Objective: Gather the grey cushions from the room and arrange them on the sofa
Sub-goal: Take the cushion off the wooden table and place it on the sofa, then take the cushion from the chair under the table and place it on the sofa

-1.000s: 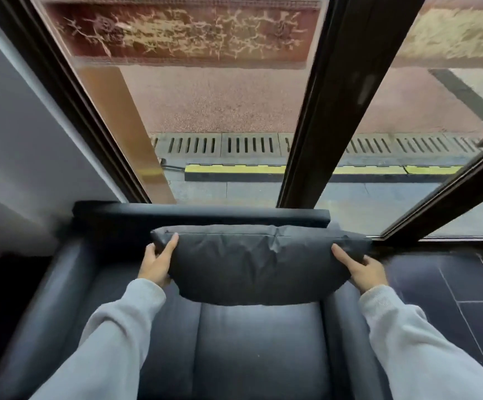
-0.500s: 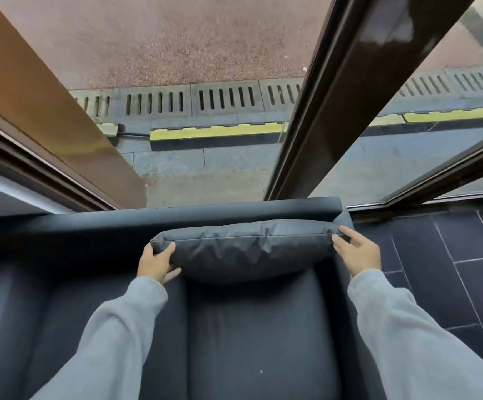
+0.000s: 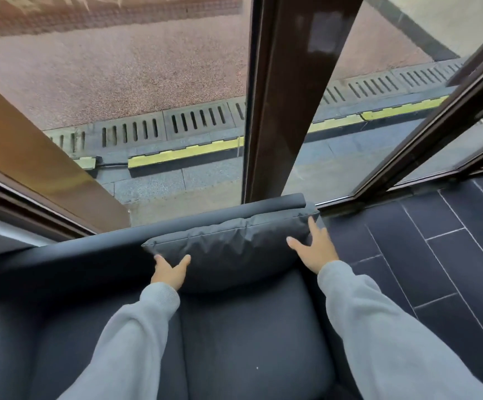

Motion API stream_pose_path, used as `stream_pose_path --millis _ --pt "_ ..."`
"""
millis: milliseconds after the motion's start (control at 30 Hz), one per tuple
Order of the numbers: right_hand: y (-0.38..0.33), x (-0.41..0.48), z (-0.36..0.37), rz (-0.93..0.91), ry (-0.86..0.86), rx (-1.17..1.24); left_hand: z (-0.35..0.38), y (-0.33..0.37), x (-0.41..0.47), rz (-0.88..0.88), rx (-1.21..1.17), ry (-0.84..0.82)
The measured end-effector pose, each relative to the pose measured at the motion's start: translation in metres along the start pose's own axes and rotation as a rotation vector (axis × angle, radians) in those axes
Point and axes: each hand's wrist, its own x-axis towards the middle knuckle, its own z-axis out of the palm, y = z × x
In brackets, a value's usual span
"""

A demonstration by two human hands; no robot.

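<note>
Since the previous half second, the grey cushion (image 3: pixel 234 249) had been set upright on the sofa (image 3: pixel 252 342) seat against the backrest, and the grasp had been loosened: the fingers of the left hand (image 3: pixel 169 271) and right hand (image 3: pixel 317 249) were spread open, resting against its ends. This cushion was judged placed. Room was limited by the window frame (image 3: pixel 286 96) behind; open tiled floor (image 3: pixel 436 255) lay to the right.

dark sofa (image 3: pixel 252 350) | grey cushion (image 3: pixel 231 243) upright against backrest
</note>
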Motion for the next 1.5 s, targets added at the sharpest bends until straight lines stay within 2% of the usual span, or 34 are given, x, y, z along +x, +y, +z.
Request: stream_pose_path --millis 67,133,233,300,500,633,800,967,1167,1367,1500 --pt "0.009 -0.021 -0.003 -0.018 -0.051 -0.167 0.019 0.012 -0.031 0.109 0.211 -0.063" --pt "0.038 -0.068 -0.035 -0.017 0.001 -0.272 0.053 0.037 -0.092 0.338 0.458 -0.152" --pt "0.067 -0.115 -0.074 -0.023 0.108 -0.438 0.096 0.064 -0.157 0.675 0.884 -0.119" --pt "0.095 -0.158 -0.112 -0.006 0.201 -0.487 0.126 0.077 -0.214 0.869 1.028 -0.080" --pt "0.230 -0.330 -0.219 0.103 0.471 -0.498 0.231 0.058 -0.400 1.266 1.231 -0.010" --pt "0.356 -0.472 -0.260 0.229 0.628 -0.426 0.308 -0.003 -0.535 1.474 1.245 -0.073" --pt "0.511 -0.645 -0.301 0.492 0.805 -0.356 0.410 -0.069 -0.707 1.729 1.255 -0.171" --pt "0.634 -0.769 -0.329 0.711 0.883 -0.150 0.491 -0.131 -0.852 1.879 1.247 -0.329" --pt "0.763 -0.839 -0.336 0.937 0.852 -0.013 0.610 -0.202 -0.959 1.991 1.337 -0.499" --pt "0.888 -0.865 -0.384 1.085 0.807 0.065 0.757 -0.260 -1.027 1.935 1.372 -0.691" --pt "0.960 -0.865 -0.436 1.133 0.693 0.089 0.846 -0.279 -1.063 1.817 1.440 -0.776"
